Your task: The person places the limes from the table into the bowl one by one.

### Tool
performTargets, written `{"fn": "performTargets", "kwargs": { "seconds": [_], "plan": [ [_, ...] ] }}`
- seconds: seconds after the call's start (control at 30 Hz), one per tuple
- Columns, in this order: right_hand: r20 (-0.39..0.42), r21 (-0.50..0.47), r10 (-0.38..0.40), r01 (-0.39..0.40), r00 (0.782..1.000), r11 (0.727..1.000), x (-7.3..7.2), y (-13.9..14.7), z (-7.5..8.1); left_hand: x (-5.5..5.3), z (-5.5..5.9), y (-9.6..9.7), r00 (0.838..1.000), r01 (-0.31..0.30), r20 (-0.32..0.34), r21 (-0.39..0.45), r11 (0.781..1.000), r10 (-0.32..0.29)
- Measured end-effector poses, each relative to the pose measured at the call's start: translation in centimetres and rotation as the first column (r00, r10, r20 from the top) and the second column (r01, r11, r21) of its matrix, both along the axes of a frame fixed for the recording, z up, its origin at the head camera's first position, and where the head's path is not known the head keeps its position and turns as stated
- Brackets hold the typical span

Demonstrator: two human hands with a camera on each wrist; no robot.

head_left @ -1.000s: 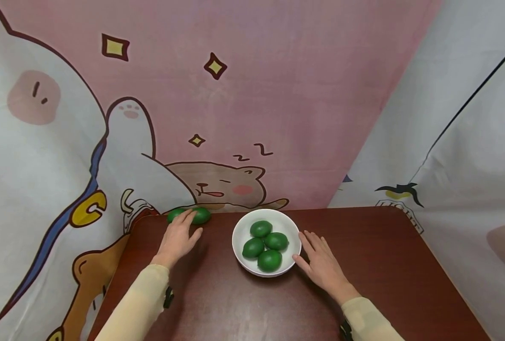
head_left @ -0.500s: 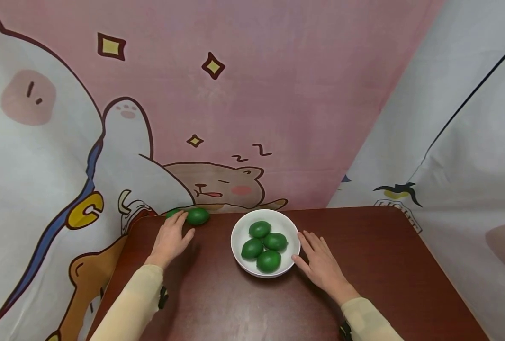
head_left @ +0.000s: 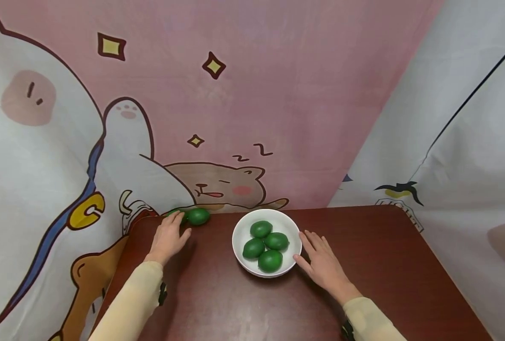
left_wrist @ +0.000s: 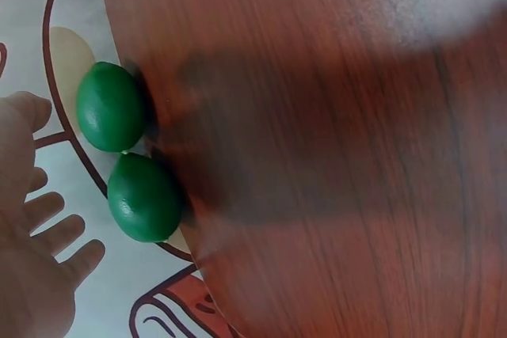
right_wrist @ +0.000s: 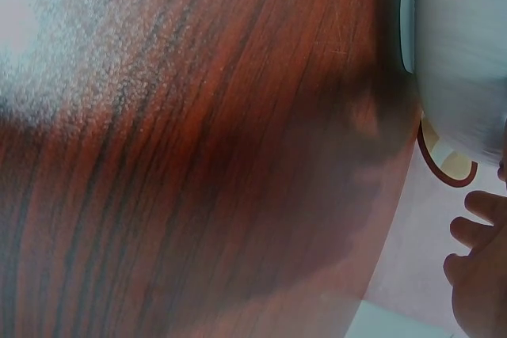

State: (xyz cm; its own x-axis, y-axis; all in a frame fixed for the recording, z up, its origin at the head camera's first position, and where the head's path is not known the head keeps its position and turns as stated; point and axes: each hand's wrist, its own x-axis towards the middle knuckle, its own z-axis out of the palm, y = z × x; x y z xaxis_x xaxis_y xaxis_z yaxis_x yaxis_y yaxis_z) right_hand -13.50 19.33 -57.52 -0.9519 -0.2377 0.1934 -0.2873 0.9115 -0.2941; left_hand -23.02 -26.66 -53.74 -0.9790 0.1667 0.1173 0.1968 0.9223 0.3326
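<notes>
Two green limes lie side by side at the table's back left edge; in the head view the right lime [head_left: 199, 216] shows fully, while fingers partly cover the left lime [head_left: 185, 219]. My left hand [head_left: 167, 239] hovers over that left one, fingers extended. The left wrist view shows both limes, the upper one [left_wrist: 111, 107] and the lower one [left_wrist: 144, 197], with the left hand [left_wrist: 36, 251] apart from them. A white bowl [head_left: 240, 258] holds several limes [head_left: 270, 261]. Against its right side rests my right hand [head_left: 322, 265], fingers extended, holding nothing.
The dark reddish-brown wooden table [head_left: 389, 270] has its back edge close to a hanging cartoon cloth [head_left: 299, 118]. More pale cloth [head_left: 470, 189] hangs on the right side.
My left hand has drawn slightly left, uncovering more of the right lime. The right hand stays at the bowl, and the limes lie as before.
</notes>
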Motion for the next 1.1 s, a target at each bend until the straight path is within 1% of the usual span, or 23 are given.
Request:
{"fn": "performTargets", "kwargs": {
  "seconds": [0.17, 0.33, 0.57, 0.7, 0.83, 1.03, 1.1],
  "plan": [
    [0.001, 0.011, -0.003, 0.003, 1.000, 1.000, -0.1, 0.1, -0.1, -0.2, -0.3, -0.3, 1.000, -0.015, 0.008, -0.021, 1.000, 0.015],
    [0.017, 0.000, -0.008, 0.008, 1.000, 1.000, 0.0, 0.0, 0.0, -0.4, -0.3, -0.4, 1.000, -0.023, 0.007, -0.042, 0.999, 0.023],
    [-0.005, -0.029, 0.006, -0.006, 1.000, 1.000, 0.0, 0.0, 0.0, -1.1, -0.3, -0.5, 0.998, -0.023, 0.064, -0.056, 0.998, 0.026],
    [0.001, -0.027, 0.004, -0.004, 1.000, 1.000, 0.0, 0.0, 0.0, -1.5, -0.3, -0.7, 0.995, -0.042, 0.084, -0.067, 0.997, 0.047],
    [0.007, -0.024, -0.001, 0.001, 1.000, 1.000, 0.0, 0.0, 0.0, -1.7, -0.6, -0.9, 0.993, -0.054, 0.100, -0.069, 0.996, 0.060],
    [0.001, -0.017, -0.004, 0.004, 1.000, 1.000, 0.1, 0.1, 0.0, -1.8, -1.4, -1.6, 0.990, -0.063, 0.125, -0.069, 0.996, 0.072],
    [0.004, -0.016, -0.008, 0.008, 1.000, 1.000, 0.1, 0.1, 0.0, -1.9, -1.6, -1.8, 0.990, -0.065, 0.123, -0.065, 0.996, 0.073]
  ]
}}
